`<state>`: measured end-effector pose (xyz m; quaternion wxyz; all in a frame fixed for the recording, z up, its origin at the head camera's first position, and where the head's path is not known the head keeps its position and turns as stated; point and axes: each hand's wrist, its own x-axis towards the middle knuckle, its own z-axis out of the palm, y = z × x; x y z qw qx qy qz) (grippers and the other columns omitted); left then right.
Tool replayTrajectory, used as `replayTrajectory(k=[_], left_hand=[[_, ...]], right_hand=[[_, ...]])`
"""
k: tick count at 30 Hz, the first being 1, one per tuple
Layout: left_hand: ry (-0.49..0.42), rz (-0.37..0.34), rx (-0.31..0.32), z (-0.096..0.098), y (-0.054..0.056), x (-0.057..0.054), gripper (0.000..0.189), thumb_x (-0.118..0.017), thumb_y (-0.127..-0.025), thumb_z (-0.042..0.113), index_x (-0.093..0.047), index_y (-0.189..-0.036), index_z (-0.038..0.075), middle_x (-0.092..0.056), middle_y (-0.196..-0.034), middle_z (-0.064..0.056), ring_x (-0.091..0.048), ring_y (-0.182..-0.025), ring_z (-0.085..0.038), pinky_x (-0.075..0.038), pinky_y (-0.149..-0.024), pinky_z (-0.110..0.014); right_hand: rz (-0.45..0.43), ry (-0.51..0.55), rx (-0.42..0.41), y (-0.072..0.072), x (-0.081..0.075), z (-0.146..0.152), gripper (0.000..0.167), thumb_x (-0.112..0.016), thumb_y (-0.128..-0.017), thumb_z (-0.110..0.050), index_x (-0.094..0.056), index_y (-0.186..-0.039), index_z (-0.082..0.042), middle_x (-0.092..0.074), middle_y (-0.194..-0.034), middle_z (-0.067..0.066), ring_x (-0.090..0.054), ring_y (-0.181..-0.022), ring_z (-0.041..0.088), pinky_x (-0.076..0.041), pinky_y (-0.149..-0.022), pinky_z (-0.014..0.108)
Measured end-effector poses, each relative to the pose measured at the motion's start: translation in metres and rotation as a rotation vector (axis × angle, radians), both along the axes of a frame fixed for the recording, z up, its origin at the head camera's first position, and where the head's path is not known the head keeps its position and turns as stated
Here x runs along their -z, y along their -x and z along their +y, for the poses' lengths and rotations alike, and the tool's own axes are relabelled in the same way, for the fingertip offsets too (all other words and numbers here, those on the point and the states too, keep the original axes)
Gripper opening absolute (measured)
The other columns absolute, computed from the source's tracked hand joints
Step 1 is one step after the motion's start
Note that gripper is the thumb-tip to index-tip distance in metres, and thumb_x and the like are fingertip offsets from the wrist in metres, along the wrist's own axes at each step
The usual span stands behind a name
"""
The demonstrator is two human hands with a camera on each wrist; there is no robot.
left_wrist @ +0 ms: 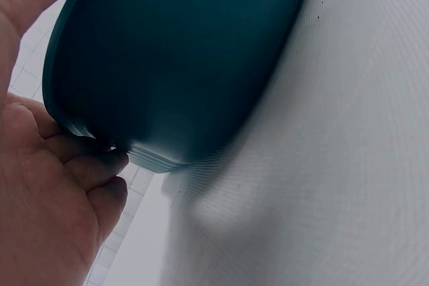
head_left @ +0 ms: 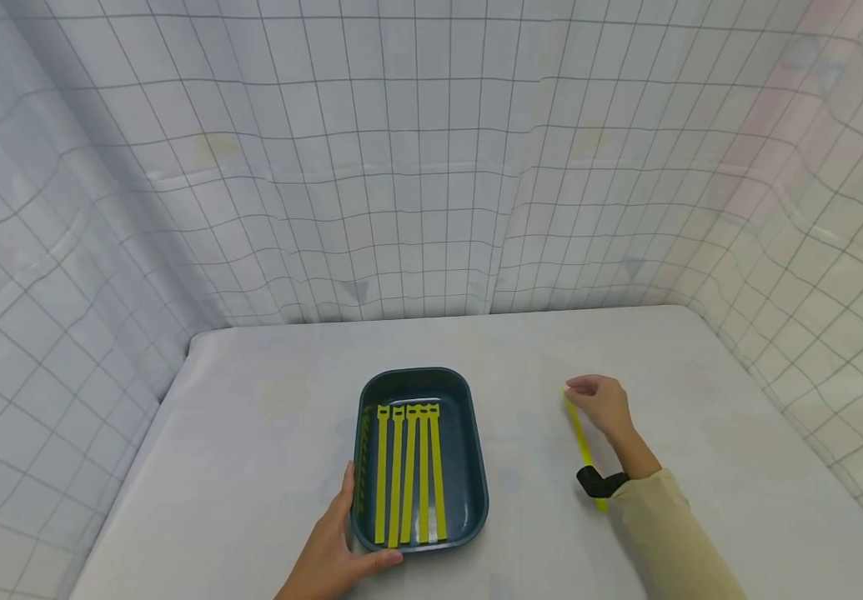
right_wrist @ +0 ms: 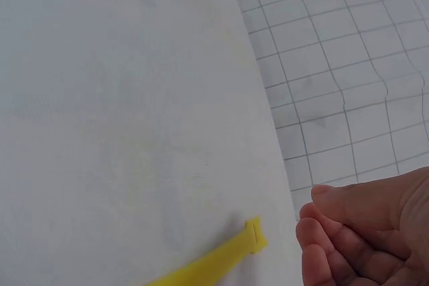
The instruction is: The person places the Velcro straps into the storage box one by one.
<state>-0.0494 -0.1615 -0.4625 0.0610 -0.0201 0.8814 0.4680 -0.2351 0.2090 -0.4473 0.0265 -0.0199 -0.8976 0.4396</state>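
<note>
A dark teal tray (head_left: pixel 465 475) rests on the table, with several yellow cable straps (head_left: pixel 408 475) lying lengthwise side by side in it, slotted heads at the far end. My left hand (head_left: pixel 332 552) grips its near left corner, thumb along the near rim and fingers against the left side. In the left wrist view those fingers curl against the tray's outer edge. To the right of the tray, another yellow cable strap (head_left: pixel 579 437) lies on the table. Just over its far end hovers my right hand (head_left: pixel 605 408), fingers loosely bent; the right wrist view shows the strap's slotted head (right_wrist: pixel 255 235) apart from the fingertips.
White cloth covers the table (head_left: pixel 251 450). Grid-patterned curtains (head_left: pixel 431 183) hang behind it and on both sides. A black band (head_left: pixel 600 483) on the right wrist overlaps part of the loose strap in the head view.
</note>
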Motion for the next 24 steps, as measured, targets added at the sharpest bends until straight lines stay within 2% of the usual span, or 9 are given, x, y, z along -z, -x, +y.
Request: replayTrajectory(k=[4, 9, 24], left_hand=[[0.008, 0.004, -0.009, 0.000, 0.000, -0.001, 0.128, -0.079, -0.059, 0.056, -0.001, -0.148, 0.009, -0.009, -0.152, -0.009, -0.014, -0.135, -0.031, -0.020, -0.102, -0.053], [-0.009, 0.012, 0.007, 0.000, 0.000, -0.002, 0.126, -0.080, -0.061, 0.052, -0.001, -0.148, 0.006, -0.009, -0.151, -0.013, -0.014, -0.135, -0.033, -0.020, -0.102, -0.054], [-0.007, 0.000, 0.016, 0.000, 0.000, -0.002, 0.125, -0.080, -0.062, 0.049, -0.001, -0.148, 0.006, -0.009, -0.151, -0.015, -0.014, -0.135, -0.035, -0.021, -0.102, -0.056]], right_hand=[[0.009, -0.044, 0.010, 0.003, 0.003, 0.001, 0.025, -0.063, -0.084, -0.008, -0.064, -0.103, 0.008, -0.065, -0.094, 0.019, -0.060, -0.086, 0.031, -0.050, -0.068, 0.035], [0.045, -0.104, 0.026, 0.007, 0.007, 0.003, 0.023, -0.063, -0.081, -0.002, -0.063, -0.100, 0.011, -0.064, -0.089, 0.020, -0.059, -0.081, 0.031, -0.050, -0.064, 0.035], [0.066, -0.163, -0.006, 0.019, 0.023, 0.004, 0.025, -0.069, -0.075, 0.001, -0.063, -0.097, 0.012, -0.064, -0.090, 0.021, -0.060, -0.083, 0.032, -0.050, -0.074, 0.041]])
